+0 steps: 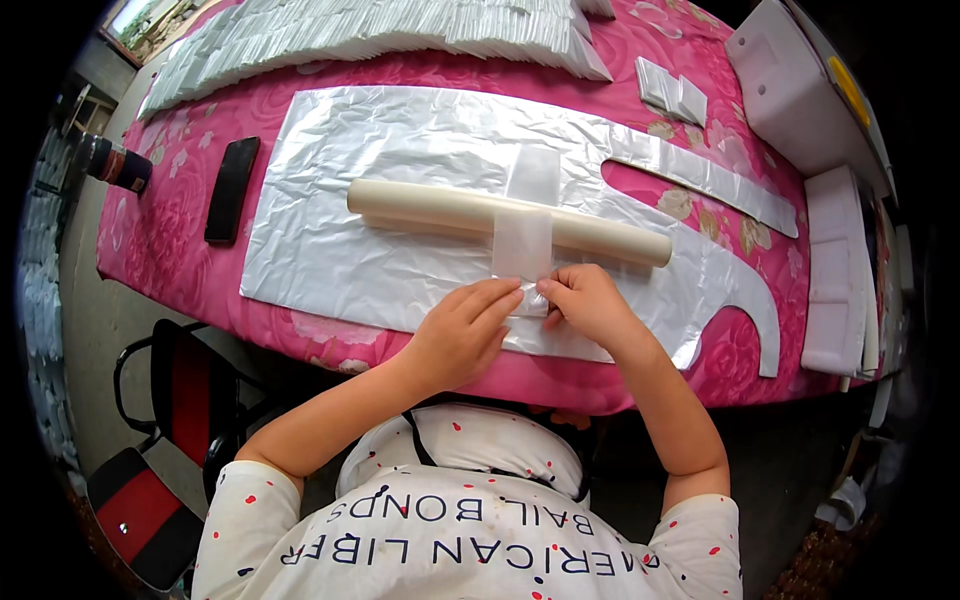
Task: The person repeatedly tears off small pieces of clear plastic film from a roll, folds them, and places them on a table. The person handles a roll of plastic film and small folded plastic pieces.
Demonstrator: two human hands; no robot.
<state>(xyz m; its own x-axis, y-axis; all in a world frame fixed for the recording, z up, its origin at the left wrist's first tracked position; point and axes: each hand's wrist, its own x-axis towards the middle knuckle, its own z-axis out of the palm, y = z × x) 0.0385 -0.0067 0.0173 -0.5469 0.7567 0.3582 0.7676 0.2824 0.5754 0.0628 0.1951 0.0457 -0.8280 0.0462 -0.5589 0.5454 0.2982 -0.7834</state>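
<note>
My left hand (465, 325) and my right hand (588, 305) meet at the near end of a translucent plastic strip (522, 243). The left fingers are pressed together on its left corner; the right thumb and forefinger pinch the right corner. A long cream-coloured tube (430, 209) lies crosswise. The strip's near part overlaps the tube's front, while another translucent piece (534, 175) shows just beyond it; whether the two join is hidden. Beneath everything a large silvery plastic bag (330, 150) with cut-out handles is spread flat, its handles toward the right.
A pink flowered cloth (185, 200) covers the table. Stacks of folded plastic packets (400, 35) line its far side, with a smaller bundle (670, 92) at far right. A black phone (232, 190) and a dark jar (115, 163) lie left. White foam boxes (835, 270) stand right; chairs (190, 380) lower left.
</note>
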